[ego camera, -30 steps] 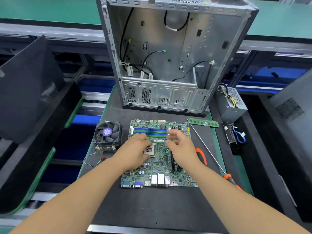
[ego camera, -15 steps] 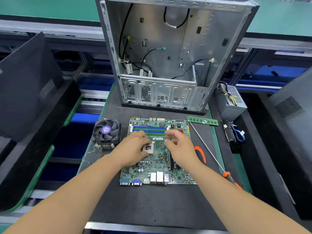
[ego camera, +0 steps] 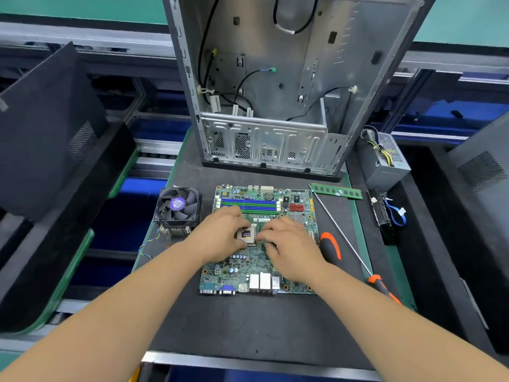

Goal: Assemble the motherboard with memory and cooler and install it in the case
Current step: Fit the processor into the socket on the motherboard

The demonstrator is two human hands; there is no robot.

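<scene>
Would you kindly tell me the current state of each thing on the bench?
Motherboard: flat on the mat, outside the case.
Processor: on the board, fingers of both hands at its edges.
Left hand: curled at the processor.
Right hand: curled at the processor.
Cooler: loose, left of the board.
Memory stick: loose, not fitted.
Case: open, no board inside.
Screwdriver: lying unused.

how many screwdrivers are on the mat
2. A stubby screwdriver with a black and orange handle lies right beside the motherboard, next to the right hand. A long screwdriver lies further right, slanting from the memory stick toward the near edge. No others show.
</scene>
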